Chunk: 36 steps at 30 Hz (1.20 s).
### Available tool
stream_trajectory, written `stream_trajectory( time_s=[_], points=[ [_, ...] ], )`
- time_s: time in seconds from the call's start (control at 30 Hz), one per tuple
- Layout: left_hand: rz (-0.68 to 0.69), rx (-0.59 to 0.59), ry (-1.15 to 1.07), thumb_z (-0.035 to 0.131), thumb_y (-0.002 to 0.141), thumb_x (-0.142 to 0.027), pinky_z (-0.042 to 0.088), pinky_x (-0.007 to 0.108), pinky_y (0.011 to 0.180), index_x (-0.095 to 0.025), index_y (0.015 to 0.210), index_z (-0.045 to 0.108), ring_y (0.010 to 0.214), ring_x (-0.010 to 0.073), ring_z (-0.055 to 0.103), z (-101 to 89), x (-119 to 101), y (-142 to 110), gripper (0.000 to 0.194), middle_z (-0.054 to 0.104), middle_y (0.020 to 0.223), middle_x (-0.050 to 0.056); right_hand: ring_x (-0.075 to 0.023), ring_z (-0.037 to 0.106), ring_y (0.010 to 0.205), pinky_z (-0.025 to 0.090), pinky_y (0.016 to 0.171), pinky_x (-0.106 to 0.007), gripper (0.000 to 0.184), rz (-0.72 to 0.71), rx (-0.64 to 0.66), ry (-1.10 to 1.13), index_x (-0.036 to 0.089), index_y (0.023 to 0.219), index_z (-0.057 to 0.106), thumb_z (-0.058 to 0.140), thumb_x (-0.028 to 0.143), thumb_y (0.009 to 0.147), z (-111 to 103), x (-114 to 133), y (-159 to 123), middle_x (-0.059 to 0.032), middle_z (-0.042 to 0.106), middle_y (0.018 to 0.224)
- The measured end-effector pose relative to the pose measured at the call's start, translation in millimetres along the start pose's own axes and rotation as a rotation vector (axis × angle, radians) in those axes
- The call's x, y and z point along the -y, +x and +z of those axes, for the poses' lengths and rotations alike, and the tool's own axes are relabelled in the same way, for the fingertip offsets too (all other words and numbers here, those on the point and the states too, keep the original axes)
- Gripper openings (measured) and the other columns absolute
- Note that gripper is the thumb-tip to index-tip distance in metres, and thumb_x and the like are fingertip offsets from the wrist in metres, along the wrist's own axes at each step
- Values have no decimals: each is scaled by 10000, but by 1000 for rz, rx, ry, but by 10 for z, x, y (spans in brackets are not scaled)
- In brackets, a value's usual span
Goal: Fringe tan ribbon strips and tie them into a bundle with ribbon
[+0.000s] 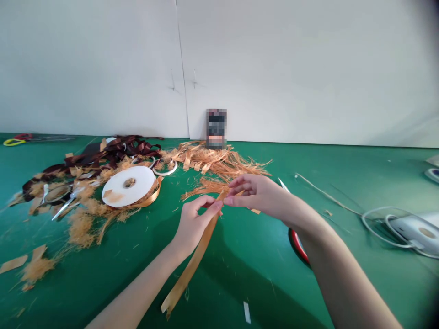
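A strip of golden-tan ribbon (202,246) runs from between my hands down toward the table's front, its cut lower end hanging loose. My left hand (197,217) pinches it near the top between thumb and forefinger. At the ribbon's upper end, the thumb and fingertips of my right hand (252,192) are closed on it. Just beyond my fingers lies a bunch of frayed tan ribbon strips (212,160), fringed at their ends. Scissors with red handles (298,246) lie partly hidden under my right forearm, one blade tip showing above it.
To the left are a white ribbon spool (118,183), a heap of dark brown ribbon (89,157) and tangled tan threads (82,226). Yellow-handled scissors (14,142) lie far left. A phone-like device (216,129) leans on the white wall. A white device with cable (416,228) sits right.
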<state>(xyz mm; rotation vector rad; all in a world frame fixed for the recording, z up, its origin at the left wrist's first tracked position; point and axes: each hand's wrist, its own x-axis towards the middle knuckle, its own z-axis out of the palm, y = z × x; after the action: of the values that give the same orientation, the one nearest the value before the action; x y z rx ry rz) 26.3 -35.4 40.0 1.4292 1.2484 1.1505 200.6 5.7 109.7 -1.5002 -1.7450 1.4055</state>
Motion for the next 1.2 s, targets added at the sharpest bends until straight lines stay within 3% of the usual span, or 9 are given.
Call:
stream_trajectory(
  time_s=[0.2, 0.37, 0.5, 0.73, 0.93, 1.2],
  points=[
    [-19, 16, 11, 602, 837, -386, 424, 242, 648, -192, 665, 637, 687, 147, 603, 10, 0, -16, 261, 658, 673, -10, -150, 689, 751, 521, 711, -275, 188, -58, -7, 124, 184, 852, 554, 674, 155, 711, 116, -10, 39, -19, 719, 761],
    [66, -75, 44, 649, 800, -328, 456, 275, 776, -203, 849, 682, 831, 175, 634, 21, 4, -19, 139, 712, 853, 17, -165, 681, 684, 495, 601, -264, 208, -34, 50, 43, 185, 816, 555, 692, 145, 665, 93, -52, 61, -17, 729, 687],
    [48, -91, 48, 622, 820, -334, 459, 291, 785, -200, 818, 692, 831, 186, 635, 11, 32, -4, 151, 717, 850, 30, -154, 658, 611, 483, 569, -267, 226, -41, 83, 53, 188, 815, 558, 720, 189, 658, 94, -82, 71, 0, 706, 619],
    [-70, -74, -232, 598, 835, -332, 464, 260, 760, -195, 807, 643, 818, 150, 606, 37, 77, 27, 147, 668, 821, 4, -127, 636, 585, 475, 580, -250, 249, 2, 53, 115, 179, 818, 553, 736, 152, 650, 85, -67, 71, 12, 702, 610],
    [-140, -45, -374, 766, 672, -258, 494, 275, 789, -190, 839, 651, 820, 138, 624, 65, 62, 31, 214, 668, 838, -6, -124, 633, 570, 478, 580, -244, 239, 28, 24, 102, 163, 822, 584, 739, 126, 645, 63, -22, 59, 14, 696, 585],
    [-245, -108, -428, 812, 604, -257, 503, 255, 735, -192, 868, 683, 731, 116, 621, 52, 63, 47, 301, 661, 733, -19, -175, 677, 661, 529, 657, -320, 208, -75, -256, 106, 193, 749, 568, 746, 175, 643, -59, -57, 83, -23, 722, 660]
  ],
)
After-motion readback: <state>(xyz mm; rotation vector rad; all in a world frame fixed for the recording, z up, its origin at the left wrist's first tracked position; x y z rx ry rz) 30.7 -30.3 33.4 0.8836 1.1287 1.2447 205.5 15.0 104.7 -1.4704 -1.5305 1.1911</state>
